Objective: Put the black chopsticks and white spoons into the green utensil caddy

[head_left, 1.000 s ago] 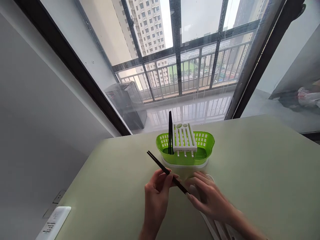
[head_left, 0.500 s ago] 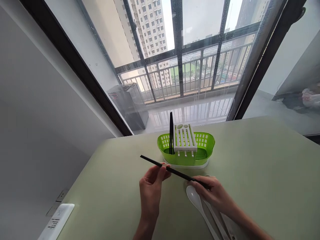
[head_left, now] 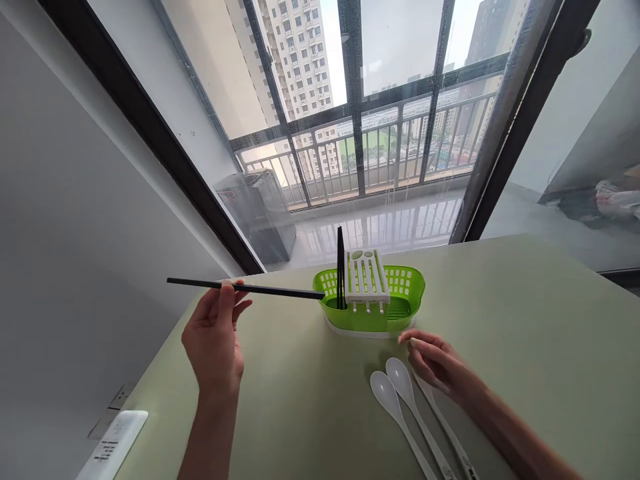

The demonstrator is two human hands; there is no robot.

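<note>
My left hand [head_left: 216,333], left of the basket, pinches a black chopstick [head_left: 280,291] between thumb and fingers. The chopstick lies nearly level, its right end by the basket's left rim; whether a second lies against it I cannot tell. Several black chopsticks [head_left: 341,267] stand upright in the left part of a green basket [head_left: 367,323] with a white slotted rack [head_left: 369,300] across its middle. My right hand [head_left: 445,367] hovers just in front of the basket's right side, fingers loosely bent, holding nothing visible. Beneath and beside it lie white spoons [head_left: 400,377], one partly hidden.
The pale green table [head_left: 525,347] runs up to a glass window and its dark frame [head_left: 480,213]. A white device with printed labels [head_left: 111,440] is at the lower left, near a wall socket [head_left: 120,397]. Beyond the glass is a balcony railing [head_left: 373,150].
My left hand has carried the chopstick left and up, turning it closer to level. My right hand has let go of it and moved slightly right and up, uncovering the spoons.
</note>
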